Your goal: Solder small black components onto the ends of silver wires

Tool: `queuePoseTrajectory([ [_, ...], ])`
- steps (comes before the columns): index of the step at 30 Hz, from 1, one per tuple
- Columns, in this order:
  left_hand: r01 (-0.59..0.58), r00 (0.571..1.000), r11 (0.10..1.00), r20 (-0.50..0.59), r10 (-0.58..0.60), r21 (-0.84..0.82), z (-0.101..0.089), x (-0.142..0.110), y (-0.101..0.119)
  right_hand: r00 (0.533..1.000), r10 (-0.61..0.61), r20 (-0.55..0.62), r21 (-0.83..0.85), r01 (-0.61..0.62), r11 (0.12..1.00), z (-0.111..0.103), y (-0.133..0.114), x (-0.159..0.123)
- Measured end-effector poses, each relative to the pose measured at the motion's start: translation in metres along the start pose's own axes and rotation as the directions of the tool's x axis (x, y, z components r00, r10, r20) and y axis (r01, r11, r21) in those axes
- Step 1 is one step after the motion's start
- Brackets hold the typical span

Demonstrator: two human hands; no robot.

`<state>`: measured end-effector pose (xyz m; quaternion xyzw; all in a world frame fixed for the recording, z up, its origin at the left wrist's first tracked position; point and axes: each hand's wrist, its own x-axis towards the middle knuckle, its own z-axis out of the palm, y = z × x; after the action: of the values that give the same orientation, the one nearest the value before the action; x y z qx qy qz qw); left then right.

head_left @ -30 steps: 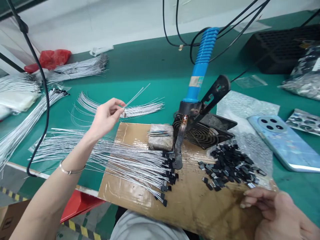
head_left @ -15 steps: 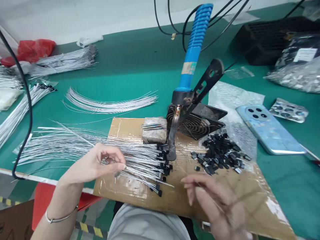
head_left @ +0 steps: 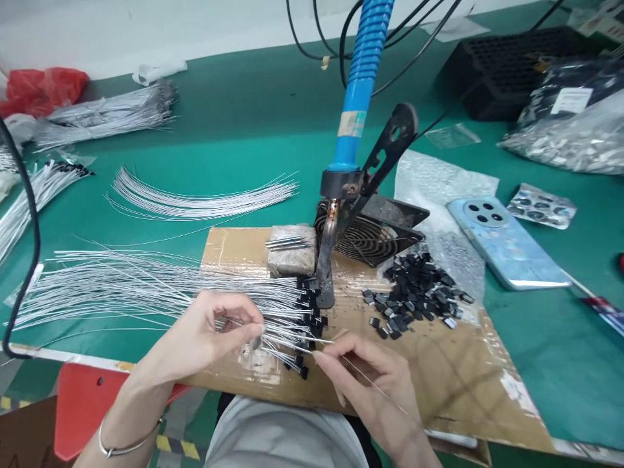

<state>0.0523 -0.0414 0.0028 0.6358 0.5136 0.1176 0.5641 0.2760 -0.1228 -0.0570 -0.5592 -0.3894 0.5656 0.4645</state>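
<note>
My left hand pinches thin white wires between thumb and fingertips, over a spread of similar white wires. At the wires' free ends, my right hand has its thumb and index finger closed on them; a fine strand runs on past its fingers. How many wires are held I cannot tell. Small black end pieces cap the spread wires beside a soldering iron with a blue handle, whose dark tip points down. Loose black pieces lie heaped on the cardboard, right of the iron.
Behind the iron sits a black fan, and left of it a wrapped block with short rods on top. A blue phone lies to the right. More white wire lies behind. A black cable hangs at left.
My right hand has moved left and up, from apart to gripping the wire ends. My left hand has shifted slightly right. The whole view has slid a little left.
</note>
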Motion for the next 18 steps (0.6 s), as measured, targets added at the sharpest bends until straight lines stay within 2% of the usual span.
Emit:
queuePoseTrajectory([
  [5,0.02,0.998,0.999,0.059,-0.022,0.033,0.002,0.003,0.0,1.0,0.013,-0.011,0.036,-0.012,0.999,-0.002,0.0,0.003],
  [7,0.023,0.997,0.999,0.076,-0.026,0.046,0.001,0.003,-0.001,0.999,-0.035,0.012,0.01,0.035,0.999,-0.004,0.0,0.004],
  [10,0.022,0.998,0.989,0.06,-0.031,0.146,0.005,0.0,0.0,0.984,-0.163,0.066,-0.073,0.168,0.983,-0.009,0.003,0.005],
  [13,0.001,0.999,0.958,0.037,-0.012,0.288,0.022,-0.007,0.005,0.954,-0.253,0.159,-0.15,0.276,0.949,-0.012,0.008,0.004],
  [15,-0.073,0.997,0.941,0.053,0.059,0.329,0.037,-0.01,0.009,0.946,-0.258,0.198,-0.163,0.291,0.943,-0.013,0.011,0.001],
  [18,-0.157,0.986,0.951,0.095,0.137,0.266,0.056,-0.009,0.013,0.966,-0.216,0.141,-0.16,0.238,0.958,-0.012,0.012,-0.005],
])
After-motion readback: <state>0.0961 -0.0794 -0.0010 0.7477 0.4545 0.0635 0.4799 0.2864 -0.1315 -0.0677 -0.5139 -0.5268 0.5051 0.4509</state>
